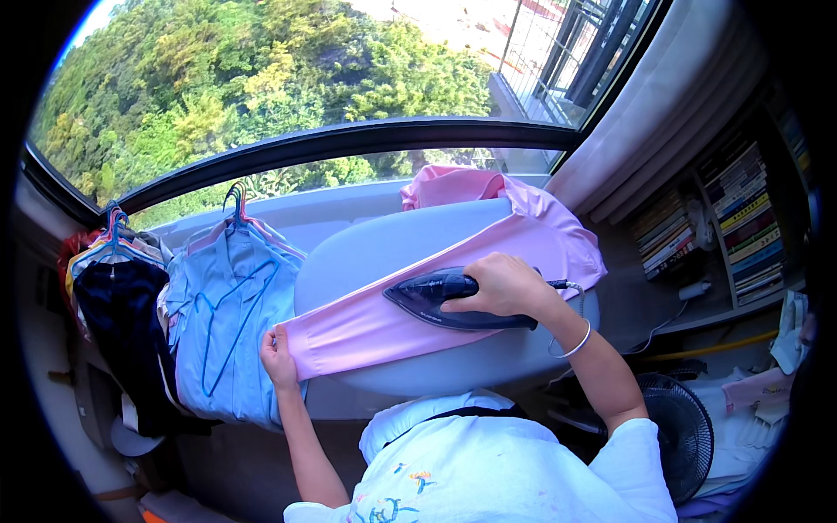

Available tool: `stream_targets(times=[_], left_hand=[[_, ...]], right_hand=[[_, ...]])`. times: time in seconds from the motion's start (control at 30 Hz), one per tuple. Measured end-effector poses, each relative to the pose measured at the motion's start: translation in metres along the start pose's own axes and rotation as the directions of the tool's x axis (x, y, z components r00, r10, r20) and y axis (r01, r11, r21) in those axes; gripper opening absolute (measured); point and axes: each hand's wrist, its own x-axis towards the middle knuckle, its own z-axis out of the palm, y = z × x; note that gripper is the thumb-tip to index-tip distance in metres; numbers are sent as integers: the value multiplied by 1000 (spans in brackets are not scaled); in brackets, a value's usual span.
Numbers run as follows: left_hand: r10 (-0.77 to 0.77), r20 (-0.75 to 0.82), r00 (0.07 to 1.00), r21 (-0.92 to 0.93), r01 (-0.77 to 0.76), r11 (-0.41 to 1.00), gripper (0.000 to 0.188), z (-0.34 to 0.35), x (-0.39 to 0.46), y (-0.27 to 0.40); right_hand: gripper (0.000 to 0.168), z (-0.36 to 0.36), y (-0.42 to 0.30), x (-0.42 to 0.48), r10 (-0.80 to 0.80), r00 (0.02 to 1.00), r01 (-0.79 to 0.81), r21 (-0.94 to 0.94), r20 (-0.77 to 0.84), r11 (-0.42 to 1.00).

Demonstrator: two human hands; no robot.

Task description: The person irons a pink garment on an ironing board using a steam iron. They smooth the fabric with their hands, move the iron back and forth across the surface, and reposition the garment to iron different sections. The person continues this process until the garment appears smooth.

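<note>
A pink garment (366, 327) lies across a pale ironing board (366, 245), one long sleeve or leg stretched flat towards the left. The rest of the cloth bunches over the board's far right end. My left hand (279, 359) pinches the cuff end of that strip at the board's left edge. Around the handle of a dark Supor clothes iron (428, 297) my right hand (500, 287) is closed. The iron's soleplate rests on the pink fabric, its tip pointing left. A cord leaves the iron's rear, near my right wrist.
Light blue shirts (229, 287) on hangers lie left of the board, with a loose blue hanger (239, 327) on top. Dark clothing (124, 327) hangs farther left. A window (353, 134) runs behind. To the right are a bookshelf (713, 261), a black fan (677, 431) and piled clothes (726, 418).
</note>
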Motion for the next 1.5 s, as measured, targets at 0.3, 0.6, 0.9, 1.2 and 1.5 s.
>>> stream_targets(times=[0.3,0.6,0.9,1.2,1.5], left_hand=[[-2,2,1000,-73,2,997,26,-5,1,-11],[-37,22,999,-112,40,993,25,-8,4,-17],[-31,18,999,-104,33,994,24,-8,6,-16],[-19,35,999,-81,22,996,22,-59,22,-9],[12,110,994,43,-17,999,26,-84,50,2]], right_hand=[[65,-7,44,-17,228,969,-225,51,-90,973],[70,-21,119,-39,397,896,-387,90,-201,918],[56,-36,134,-52,567,796,-504,286,-212,815],[51,-54,111,-111,635,675,-399,538,-375,743],[52,-55,96,-137,647,628,-412,521,-433,748]])
